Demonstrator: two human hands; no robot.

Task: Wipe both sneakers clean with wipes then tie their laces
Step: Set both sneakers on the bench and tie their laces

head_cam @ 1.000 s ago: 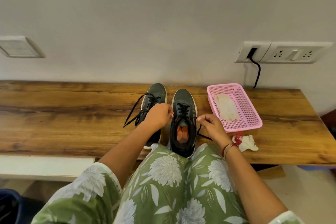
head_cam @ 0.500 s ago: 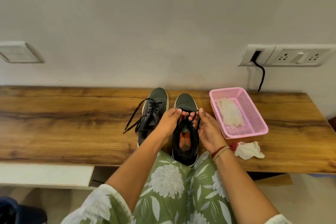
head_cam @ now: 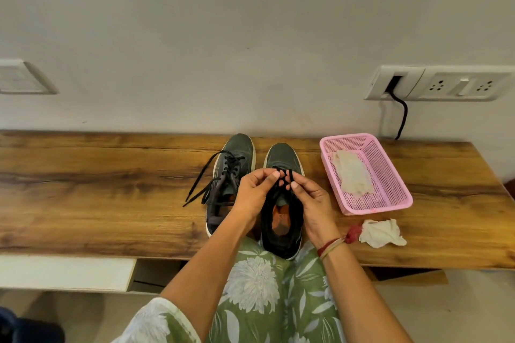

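Two dark grey sneakers stand side by side on the wooden table (head_cam: 111, 189), toes toward the wall. The right sneaker (head_cam: 282, 157) has black laces (head_cam: 284, 175) gathered above its tongue. My left hand (head_cam: 255, 193) and my right hand (head_cam: 309, 198) meet over that shoe, each pinching a loop of the laces between fingertips. The left sneaker (head_cam: 237, 153) has loose black laces (head_cam: 203, 184) trailing off to its left on the wood. The middle of the right sneaker is hidden under my hands.
A pink plastic basket (head_cam: 390, 200) with a pale wipe (head_cam: 351, 175) inside sits right of the shoes. A crumpled used wipe (head_cam: 381, 232) lies near the table's front edge. A wall socket with a black cable (head_cam: 401, 117) is behind the basket.
My hands came together from either side of the right sneaker and now hold its laces bunched above the tongue. The camera view shifted slightly downward.
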